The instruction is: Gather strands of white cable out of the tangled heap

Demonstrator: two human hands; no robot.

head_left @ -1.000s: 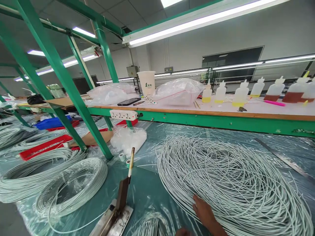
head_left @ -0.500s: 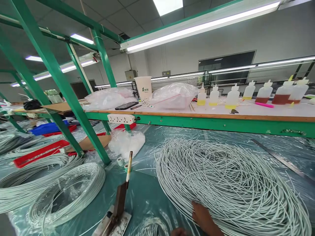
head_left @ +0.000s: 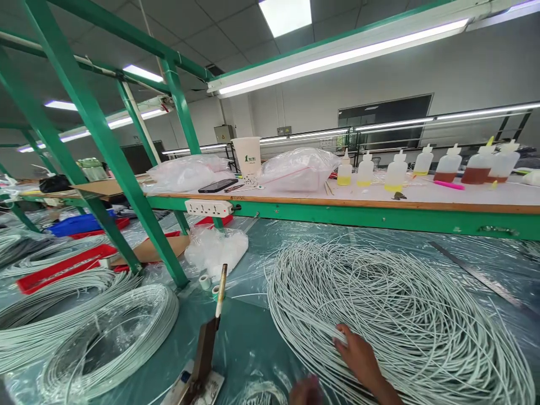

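Note:
A large loose coil of pale grey-white wire [head_left: 396, 292] lies on the plastic-covered bench. My right hand [head_left: 360, 357] is at its near side, thumb and fingers closed around a few strands. Low at the frame's bottom edge is my left hand [head_left: 306, 391], blurred and partly cut off, so its fingers cannot be made out. To its left sits a small bundle of wire ends [head_left: 261, 394], partly out of frame. A metal lever tool [head_left: 205, 349] with a worn handle stands further left on a flat base.
Two wire coils [head_left: 113, 337] lie at left, near red trays [head_left: 63, 267] and a green post [head_left: 139, 214]. Behind the big coil runs a shelf [head_left: 295, 198] with squeeze bottles [head_left: 396, 171], a cup [head_left: 248, 157] and a phone [head_left: 218, 185]. A steel ruler [head_left: 476, 274] lies right.
My right hand has moved slightly up and right over the coil, with strands now visible in its fingers. My left hand stays at the bottom edge, now more blurred.

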